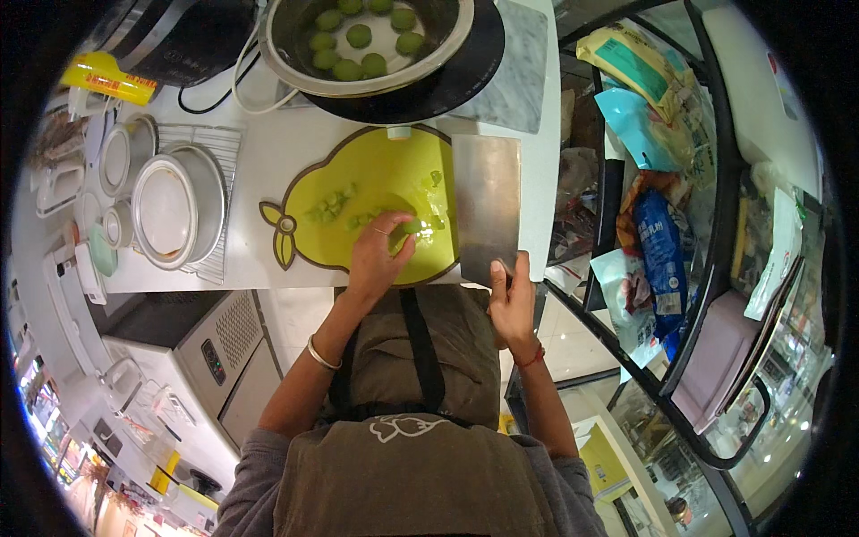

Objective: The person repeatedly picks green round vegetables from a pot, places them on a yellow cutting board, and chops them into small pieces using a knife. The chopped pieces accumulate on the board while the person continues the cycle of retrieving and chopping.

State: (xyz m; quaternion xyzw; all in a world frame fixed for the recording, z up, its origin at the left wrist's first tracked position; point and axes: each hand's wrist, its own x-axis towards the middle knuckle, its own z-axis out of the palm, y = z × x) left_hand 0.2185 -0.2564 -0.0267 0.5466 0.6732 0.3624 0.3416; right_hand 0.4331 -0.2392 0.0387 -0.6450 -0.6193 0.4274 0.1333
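Note:
A pear-shaped yellow-green cutting board (376, 168) lies on the counter before me. My left hand (381, 252) is over its lower middle, with a round green piece (412, 227) between thumb and index finger. In my right hand (514, 302) is the handle of a cleaver. The broad steel cleaver blade (488, 201) lies flat-side up along the board's right edge, and my right thumb presses on its lower end. Cut green pieces (330, 205) sit in a loose group left of my left hand. Wet marks and green bits show on the board's right part.
Above the board, a metal pot (366, 87) holding several green balls (359, 36) stands on a black round cooktop (463, 80). Round cake tins (168, 208) rest on a wire rack (221, 154) at left. A marble slab (523, 74) and a shelf of bagged goods (661, 248) are at right.

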